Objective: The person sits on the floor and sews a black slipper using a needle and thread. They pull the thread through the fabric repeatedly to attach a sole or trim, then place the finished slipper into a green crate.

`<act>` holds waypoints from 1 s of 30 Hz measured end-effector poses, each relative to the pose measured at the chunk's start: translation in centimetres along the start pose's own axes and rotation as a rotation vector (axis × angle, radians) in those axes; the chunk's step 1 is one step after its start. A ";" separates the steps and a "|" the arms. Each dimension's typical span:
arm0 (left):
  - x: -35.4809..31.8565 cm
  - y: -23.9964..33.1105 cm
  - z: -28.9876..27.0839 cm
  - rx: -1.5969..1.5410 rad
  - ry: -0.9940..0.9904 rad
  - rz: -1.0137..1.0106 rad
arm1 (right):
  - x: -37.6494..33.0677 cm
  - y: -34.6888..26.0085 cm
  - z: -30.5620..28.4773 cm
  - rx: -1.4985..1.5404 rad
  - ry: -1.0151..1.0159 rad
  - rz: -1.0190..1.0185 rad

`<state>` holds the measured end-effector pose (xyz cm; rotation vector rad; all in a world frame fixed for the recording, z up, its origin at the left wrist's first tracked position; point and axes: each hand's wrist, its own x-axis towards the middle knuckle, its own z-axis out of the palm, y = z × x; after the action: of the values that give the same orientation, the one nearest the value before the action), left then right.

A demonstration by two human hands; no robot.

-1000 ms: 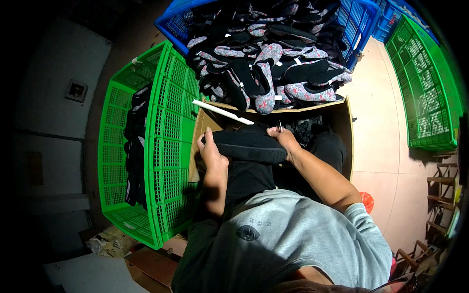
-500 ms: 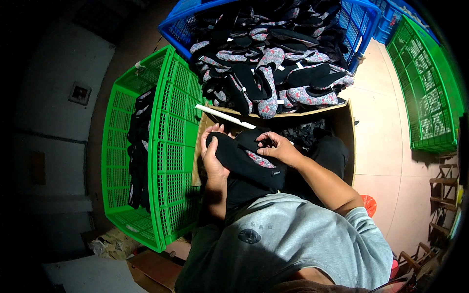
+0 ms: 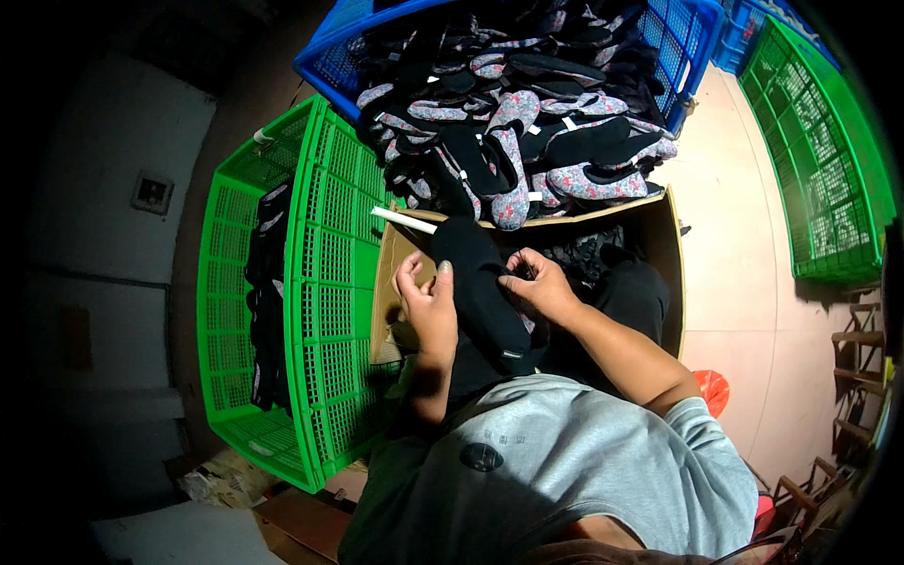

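A black slipper (image 3: 478, 294), its long plain side up and a small tag near the lower end, lies slantwise between my hands over my lap. On its right side my right hand (image 3: 541, 282) pinches at the edge, thumb and forefinger together. My left hand (image 3: 430, 299) is just left of the slipper, thumb up beside its edge and fingers bent but apart from the thumb, with nothing seen between them. Behind the slipper's tip a white stick (image 3: 403, 219) pokes out over the rim of a cardboard box (image 3: 672, 268).
Ahead, a blue crate (image 3: 680, 66) overflows with black slippers with floral linings (image 3: 508, 169). A green crate (image 3: 325, 282) holding dark slippers stands close on my left. Another green crate (image 3: 812, 160) is at far right, with a red plastic bag (image 3: 713, 392) by my right elbow.
The slipper has turned more upright, its tip moving away and right, and its floral opening has mostly gone from sight. My left hand has come off its tip and moved nearer me.
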<state>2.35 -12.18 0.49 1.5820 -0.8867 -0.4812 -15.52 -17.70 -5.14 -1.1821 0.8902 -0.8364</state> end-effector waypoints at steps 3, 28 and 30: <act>-1.6 2.2 -0.4 0.355 -0.166 0.179 | 0.3 0.9 -0.2 0.025 0.071 -0.060; 1.4 -1.4 -1.8 0.177 -0.348 -0.069 | 0.1 0.0 -0.4 0.114 -0.065 -0.031; 0.9 -0.4 -1.6 0.257 -0.342 -0.032 | 0.1 0.3 -0.4 0.065 -0.056 -0.034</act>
<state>4.17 -11.85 0.63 1.7784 -1.2222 -0.6962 -15.79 -17.91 -5.52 -1.1611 0.7933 -0.8494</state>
